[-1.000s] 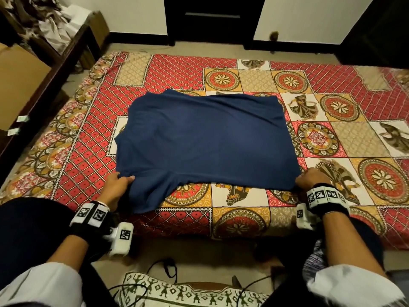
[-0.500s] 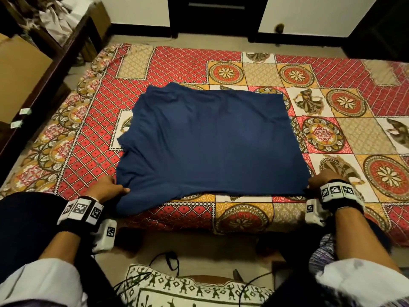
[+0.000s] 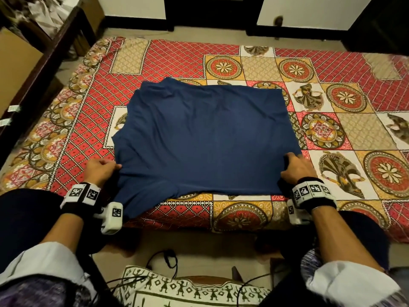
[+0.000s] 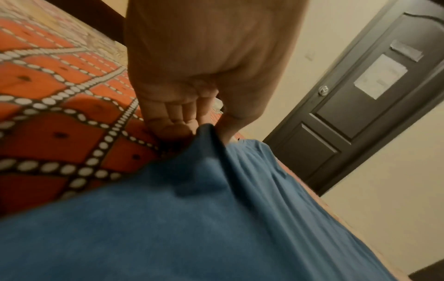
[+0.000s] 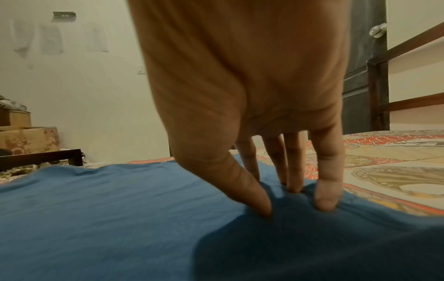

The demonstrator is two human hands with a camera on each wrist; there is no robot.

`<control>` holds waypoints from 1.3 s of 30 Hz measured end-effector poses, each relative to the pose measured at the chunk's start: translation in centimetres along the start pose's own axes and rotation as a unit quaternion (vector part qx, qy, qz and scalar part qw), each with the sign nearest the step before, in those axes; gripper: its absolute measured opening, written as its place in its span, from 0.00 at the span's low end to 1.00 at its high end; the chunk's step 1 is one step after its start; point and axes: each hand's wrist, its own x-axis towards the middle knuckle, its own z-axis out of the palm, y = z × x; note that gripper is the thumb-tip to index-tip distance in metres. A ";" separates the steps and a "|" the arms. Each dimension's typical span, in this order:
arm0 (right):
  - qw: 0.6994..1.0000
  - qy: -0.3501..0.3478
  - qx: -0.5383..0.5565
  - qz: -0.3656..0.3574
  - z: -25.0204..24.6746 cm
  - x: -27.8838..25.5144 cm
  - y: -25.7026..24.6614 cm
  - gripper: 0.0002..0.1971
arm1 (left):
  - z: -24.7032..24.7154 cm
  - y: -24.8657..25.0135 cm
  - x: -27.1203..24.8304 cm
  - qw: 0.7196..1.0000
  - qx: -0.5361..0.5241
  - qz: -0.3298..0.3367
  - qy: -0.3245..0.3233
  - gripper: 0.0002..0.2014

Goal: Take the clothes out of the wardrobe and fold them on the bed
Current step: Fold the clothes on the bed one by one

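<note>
A navy blue garment (image 3: 205, 138) lies spread flat on the bed (image 3: 177, 60), which has a red and yellow patterned cover. My left hand (image 3: 104, 168) pinches the garment's left edge between thumb and fingers, seen close in the left wrist view (image 4: 206, 131). My right hand (image 3: 293, 166) grips the garment's near right corner; its thumb and fingers dig into the blue garment (image 5: 120, 218) and bunch it (image 5: 293, 201). The near left part of the cloth hangs over the bed's front edge.
A dark wooden table (image 3: 44, 52) with a cardboard box stands left of the bed. A dark door (image 3: 210, 9) is in the far wall. Cables (image 3: 163, 260) and a patterned cloth (image 3: 188, 289) lie on the floor by my feet.
Both hands moved inward along the garment's sides and up onto the cloth. The near edge of the garment has drawn closer to the bed's front edge.
</note>
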 end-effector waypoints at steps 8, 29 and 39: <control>0.999 -0.019 -0.013 0.045 0.4 0.6 -0.1 0.32 | -0.4 -0.1 -2.7 0.988 0.137 0.019 0.067 0.06; 0.990 -0.070 -0.049 0.112 1.0 0.9 0.2 0.41 | -1.0 1.2 -1.0 0.990 0.122 -0.002 0.074 0.13; 0.987 -0.098 0.004 0.125 0.8 1.5 0.9 0.43 | -0.6 0.6 -1.7 0.993 0.113 -0.003 -0.041 0.41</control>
